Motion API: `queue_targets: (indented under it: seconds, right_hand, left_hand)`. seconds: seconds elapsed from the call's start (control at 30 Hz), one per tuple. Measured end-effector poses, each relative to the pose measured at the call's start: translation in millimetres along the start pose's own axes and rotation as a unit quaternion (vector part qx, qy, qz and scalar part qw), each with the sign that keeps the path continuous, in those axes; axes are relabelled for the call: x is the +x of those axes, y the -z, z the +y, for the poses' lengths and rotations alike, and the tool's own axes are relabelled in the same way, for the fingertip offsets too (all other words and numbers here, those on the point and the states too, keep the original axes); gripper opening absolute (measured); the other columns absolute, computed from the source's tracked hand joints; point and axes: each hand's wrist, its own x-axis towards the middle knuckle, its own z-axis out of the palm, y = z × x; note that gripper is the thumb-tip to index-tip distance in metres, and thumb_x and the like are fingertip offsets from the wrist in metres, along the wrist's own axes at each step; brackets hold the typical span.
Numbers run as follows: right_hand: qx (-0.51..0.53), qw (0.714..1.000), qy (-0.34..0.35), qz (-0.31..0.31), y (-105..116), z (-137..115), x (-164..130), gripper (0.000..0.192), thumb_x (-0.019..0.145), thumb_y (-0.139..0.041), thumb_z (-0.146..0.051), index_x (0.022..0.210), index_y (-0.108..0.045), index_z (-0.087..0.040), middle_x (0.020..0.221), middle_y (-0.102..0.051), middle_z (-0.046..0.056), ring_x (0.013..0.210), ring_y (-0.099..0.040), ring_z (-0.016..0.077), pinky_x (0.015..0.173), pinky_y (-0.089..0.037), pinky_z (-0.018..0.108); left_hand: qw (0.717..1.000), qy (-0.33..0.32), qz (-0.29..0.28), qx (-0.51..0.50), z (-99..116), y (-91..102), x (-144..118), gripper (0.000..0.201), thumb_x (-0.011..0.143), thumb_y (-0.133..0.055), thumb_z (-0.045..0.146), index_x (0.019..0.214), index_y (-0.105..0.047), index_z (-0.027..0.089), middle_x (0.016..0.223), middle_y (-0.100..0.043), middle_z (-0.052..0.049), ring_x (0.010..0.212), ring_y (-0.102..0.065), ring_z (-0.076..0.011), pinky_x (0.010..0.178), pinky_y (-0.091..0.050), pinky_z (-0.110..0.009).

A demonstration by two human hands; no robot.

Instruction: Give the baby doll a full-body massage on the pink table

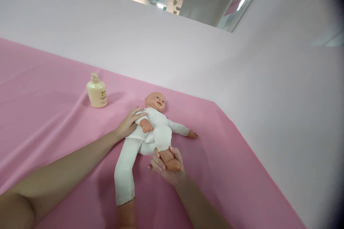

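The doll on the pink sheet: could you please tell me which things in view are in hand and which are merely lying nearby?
In hand:
doll, on its back
left hand, resting on the doll's shoulder
right hand, holding the doll's bare foot

Lying about:
cream pump bottle, upright, apart from both hands
pink sheet, beneath everything

A flat surface covered with a pink cloth (53,121) carried everything. The cloth ran up to a pale wall at the far side and ended along a straight edge at the right, and soft folds crossed it at the left. 2 things lay directly on it. A cream pump bottle (97,93) stood upright toward the far left, casting a small shadow on the cloth. A baby doll (152,125) in white clothes lay on its back near the middle, head toward the wall, 1 arm stretched out to the right with its hand on the cloth and 1 long white leg reaching toward the near edge.
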Motion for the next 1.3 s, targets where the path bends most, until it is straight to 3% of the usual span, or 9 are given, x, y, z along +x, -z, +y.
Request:
queue_targets:
  seconds: [0.13,0.23,0.43,0.6,0.7,0.77,0.93,1.1,1.3]
  right_hand:
    - [-0.013,1.0,0.01,0.026,-1.5,-0.3,1.5,0.061,0.087,-0.039,-0.072,0.077,-0.061,-0.017,0.051,-0.039,-0.006,0.052,-0.034,0.0106,0.082,-0.045,0.035]
    - [-0.018,1.0,0.011,-0.002,-2.2,1.1,0.6,0.06,0.085,-0.042,-0.073,0.079,-0.06,-0.017,0.053,-0.041,-0.005,0.057,-0.04,0.0118,0.083,-0.045,0.036]
    - [-0.07,0.979,-0.042,-0.186,13.6,13.9,-1.5,0.054,0.07,-0.063,-0.07,0.087,-0.059,-0.019,0.063,-0.059,-0.001,0.064,-0.054,0.0155,0.08,-0.046,0.038]
    - [-0.076,0.904,-0.212,-0.363,33.2,22.4,1.9,0.072,0.047,-0.082,-0.068,0.09,-0.058,-0.015,0.064,-0.071,0.005,0.056,-0.066,0.0203,0.073,-0.052,0.04]
    - [-0.109,0.895,-0.303,-0.308,30.0,18.7,0.4,0.076,0.043,-0.091,-0.057,0.096,-0.058,-0.013,0.066,-0.07,0.004,0.058,-0.068,0.021,0.068,-0.054,0.037]
    - [-0.168,0.902,-0.31,-0.251,21.3,13.2,-2.0,0.07,0.05,-0.093,-0.045,0.101,-0.059,-0.012,0.076,-0.072,0.006,0.07,-0.071,0.0212,0.072,-0.054,0.035]
    - [-0.199,0.906,-0.288,-0.239,1.7,3.8,-4.1,0.067,0.05,-0.093,-0.043,0.101,-0.061,-0.011,0.093,-0.073,0.012,0.1,-0.069,0.0292,0.087,-0.052,0.038]
    - [-0.189,0.888,-0.309,-0.282,10.5,6.5,0.9,0.07,0.046,-0.094,-0.049,0.096,-0.062,-0.011,0.082,-0.073,0.01,0.077,-0.071,0.0238,0.074,-0.055,0.035]
    - [-0.147,0.875,-0.291,-0.359,24.1,11.5,2.4,0.065,0.053,-0.088,-0.058,0.09,-0.062,-0.012,0.07,-0.07,0.006,0.061,-0.067,0.0179,0.063,-0.053,0.03]
  left_hand:
    - [1.0,-0.004,-0.003,-0.03,5.0,-0.1,0.9,0.044,0.081,-0.054,0.013,0.12,-0.069,0.029,0.14,-0.055,-0.007,0.141,-0.039,-0.0275,0.122,-0.023,-0.053]
    - [0.995,0.017,0.045,-0.086,2.1,-3.8,1.1,0.038,0.08,-0.064,0.02,0.117,-0.068,0.027,0.133,-0.06,-0.009,0.134,-0.047,-0.0278,0.121,-0.024,-0.05]
    - [0.948,0.16,0.169,-0.219,-7.5,-11.2,3.4,0.031,0.081,-0.069,0.03,0.11,-0.061,0.022,0.114,-0.066,-0.007,0.112,-0.059,-0.0248,0.109,-0.04,-0.043]
    - [0.907,0.201,0.257,-0.265,-4.0,-7.3,9.1,0.028,0.078,-0.07,0.02,0.103,-0.056,0.022,0.101,-0.066,-0.003,0.102,-0.06,-0.0207,0.099,-0.044,-0.036]
    - [0.886,0.226,0.282,-0.29,-2.4,-5.3,10.2,0.035,0.071,-0.074,0.015,0.099,-0.054,0.022,0.092,-0.063,0.0,0.092,-0.06,-0.0192,0.09,-0.045,-0.033]
    - [0.882,0.236,0.287,-0.289,-2.2,-4.7,10.1,0.038,0.068,-0.076,0.014,0.097,-0.053,0.022,0.089,-0.061,0.001,0.087,-0.058,-0.0182,0.086,-0.044,-0.032]
    - [0.875,0.241,0.293,-0.3,1.4,-3.9,11.0,0.039,0.067,-0.075,0.009,0.097,-0.053,0.022,0.087,-0.061,0.001,0.084,-0.057,-0.0175,0.082,-0.043,-0.03]
    - [0.878,0.235,0.293,-0.297,1.5,-4.8,11.8,0.041,0.069,-0.073,0.008,0.103,-0.056,0.023,0.089,-0.063,0.0,0.09,-0.06,-0.0198,0.088,-0.044,-0.031]
    - [0.935,0.182,0.211,-0.221,-5.5,-8.4,6.3,0.025,0.074,-0.072,0.02,0.097,-0.063,0.023,0.097,-0.068,-0.004,0.099,-0.061,-0.0227,0.102,-0.044,-0.039]
